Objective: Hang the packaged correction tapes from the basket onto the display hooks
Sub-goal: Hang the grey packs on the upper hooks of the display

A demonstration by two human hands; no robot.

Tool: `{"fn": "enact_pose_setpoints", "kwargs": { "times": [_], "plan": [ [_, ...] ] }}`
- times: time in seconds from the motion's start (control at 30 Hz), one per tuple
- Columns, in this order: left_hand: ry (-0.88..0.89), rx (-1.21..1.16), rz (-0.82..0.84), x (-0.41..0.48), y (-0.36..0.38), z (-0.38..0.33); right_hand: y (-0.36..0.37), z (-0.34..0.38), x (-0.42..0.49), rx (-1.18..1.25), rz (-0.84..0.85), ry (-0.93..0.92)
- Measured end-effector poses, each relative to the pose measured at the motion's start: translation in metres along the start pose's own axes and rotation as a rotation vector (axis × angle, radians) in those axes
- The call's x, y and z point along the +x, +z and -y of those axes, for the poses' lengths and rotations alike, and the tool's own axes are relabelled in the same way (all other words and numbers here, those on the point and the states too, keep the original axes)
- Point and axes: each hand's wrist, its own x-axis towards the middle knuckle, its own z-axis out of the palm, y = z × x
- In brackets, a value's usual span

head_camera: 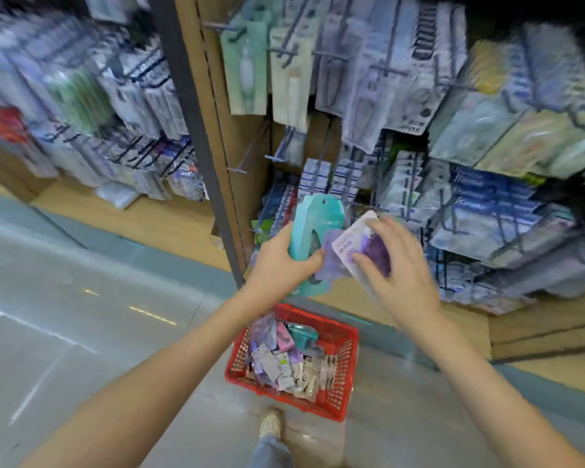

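Note:
The view is motion-blurred. My left hand (281, 260) grips a small stack of packaged correction tapes, teal ones (313, 228) on top and a purple one behind. My right hand (390, 265) holds a single purple correction tape package (362, 246) just to the right of that stack. Both hands are in front of the lower display hooks (348, 170). On the floor below them stands the red basket (338, 396) with several more purple, pink and teal packages inside.
Bare metal hooks (238, 170) stick out of the brown pegboard at left centre. Packed stationery hangs on hooks above, right and on the left rack (115, 106). A dark upright post (196, 130) divides the racks. My shoe (270, 425) is behind the basket on grey floor.

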Motion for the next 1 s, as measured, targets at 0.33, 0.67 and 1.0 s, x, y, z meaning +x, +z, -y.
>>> {"fn": "enact_pose_setpoints", "kwargs": {
  "times": [0.33, 0.67, 1.0],
  "plan": [
    [0.212, -0.059, 0.003, -0.085, 0.099, -0.125, -0.139, -0.018, -0.074, -0.058, -0.068, -0.063],
    [0.361, 0.004, 0.049, -0.147, 0.155, -0.22, -0.278, -0.042, -0.142, -0.082, -0.148, -0.047],
    [0.519, -0.053, -0.008, -0.148, 0.137, -0.313, -0.362, -0.022, -0.134, -0.089, -0.398, -0.088]
  ]
}}
